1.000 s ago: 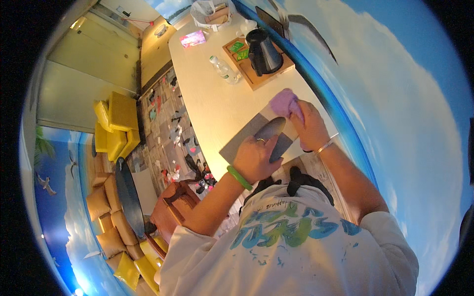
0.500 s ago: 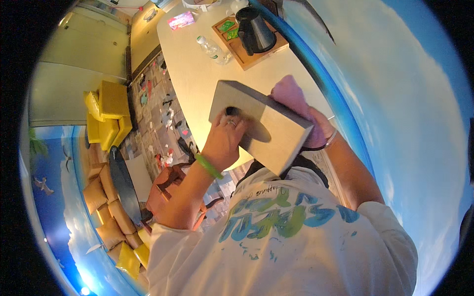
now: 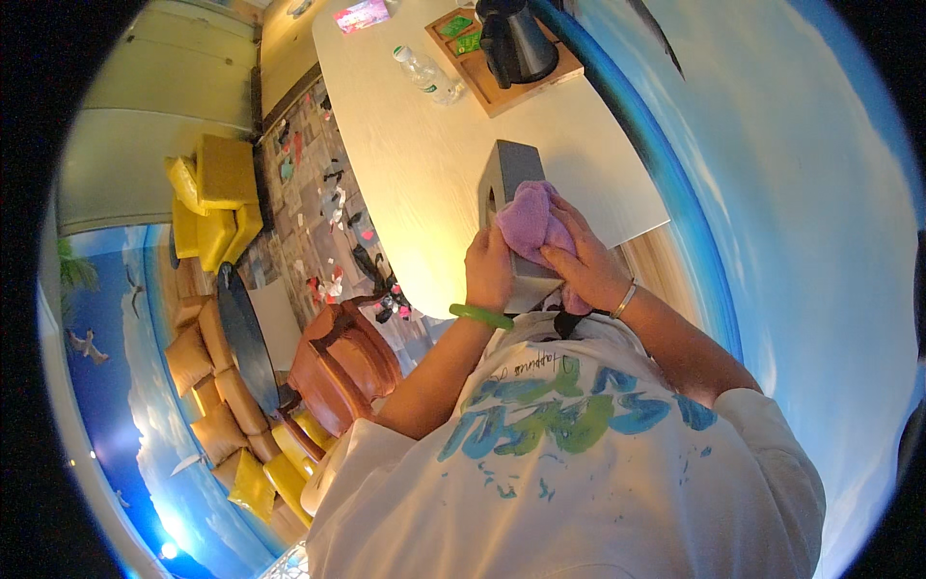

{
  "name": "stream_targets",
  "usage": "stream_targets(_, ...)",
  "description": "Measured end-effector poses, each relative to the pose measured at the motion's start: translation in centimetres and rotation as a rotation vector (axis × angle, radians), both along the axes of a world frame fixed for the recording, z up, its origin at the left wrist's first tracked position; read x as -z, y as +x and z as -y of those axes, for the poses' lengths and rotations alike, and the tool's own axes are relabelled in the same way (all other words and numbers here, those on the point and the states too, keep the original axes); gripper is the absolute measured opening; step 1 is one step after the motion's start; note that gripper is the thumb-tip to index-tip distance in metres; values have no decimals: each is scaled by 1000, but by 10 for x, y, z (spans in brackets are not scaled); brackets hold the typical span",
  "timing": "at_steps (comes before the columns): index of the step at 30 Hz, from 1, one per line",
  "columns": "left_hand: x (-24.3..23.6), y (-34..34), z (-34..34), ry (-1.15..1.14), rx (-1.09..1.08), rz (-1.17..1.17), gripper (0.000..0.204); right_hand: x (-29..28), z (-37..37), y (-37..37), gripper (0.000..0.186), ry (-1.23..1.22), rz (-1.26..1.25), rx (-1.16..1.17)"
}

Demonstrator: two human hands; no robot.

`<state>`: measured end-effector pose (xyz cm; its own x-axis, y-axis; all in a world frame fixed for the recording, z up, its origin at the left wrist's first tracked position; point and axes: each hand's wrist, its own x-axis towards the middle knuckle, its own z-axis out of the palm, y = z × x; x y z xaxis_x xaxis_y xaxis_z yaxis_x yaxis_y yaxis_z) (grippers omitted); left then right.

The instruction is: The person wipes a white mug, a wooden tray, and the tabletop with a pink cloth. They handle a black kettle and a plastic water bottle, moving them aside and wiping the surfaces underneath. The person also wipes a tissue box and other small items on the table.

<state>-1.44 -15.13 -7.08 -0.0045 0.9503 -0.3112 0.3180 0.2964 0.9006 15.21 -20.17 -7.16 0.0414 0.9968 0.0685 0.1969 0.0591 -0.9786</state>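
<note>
A grey box (image 3: 513,162), apparently a tissue box with an oval opening in one face, is held up in front of my shirt over the near end of the table. One narrow side now faces up, and the face with the opening is turned left. My left hand (image 3: 489,272) grips the box at that left face, its fingertips partly hidden. On the upper side, my right hand (image 3: 590,262) presses a bunched purple cloth (image 3: 531,217) against the box. Part of the cloth hangs below my right hand, near the shirt hem.
The long pale table (image 3: 405,164) stretches ahead. On it are a clear plastic bottle (image 3: 429,77), a wooden tray (image 3: 492,95) with a dark kettle (image 3: 521,48) and green packets, and a pink packet (image 3: 361,15). A brown chair (image 3: 338,367) stands at the left.
The box has been turned, so its opening faces left instead of up. The purple cloth has come from the box's far right side onto the side facing up. My left hand has shifted right.
</note>
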Motion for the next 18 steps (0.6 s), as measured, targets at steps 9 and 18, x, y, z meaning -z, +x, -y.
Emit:
stream_targets(9,-66,16,26,476,419,-422,33,5,-79,20,51,-162,-219,194)
stream_targets(18,-53,7,-5,788,526,-555,37,-10,-3,-27,54,-165,-151,236)
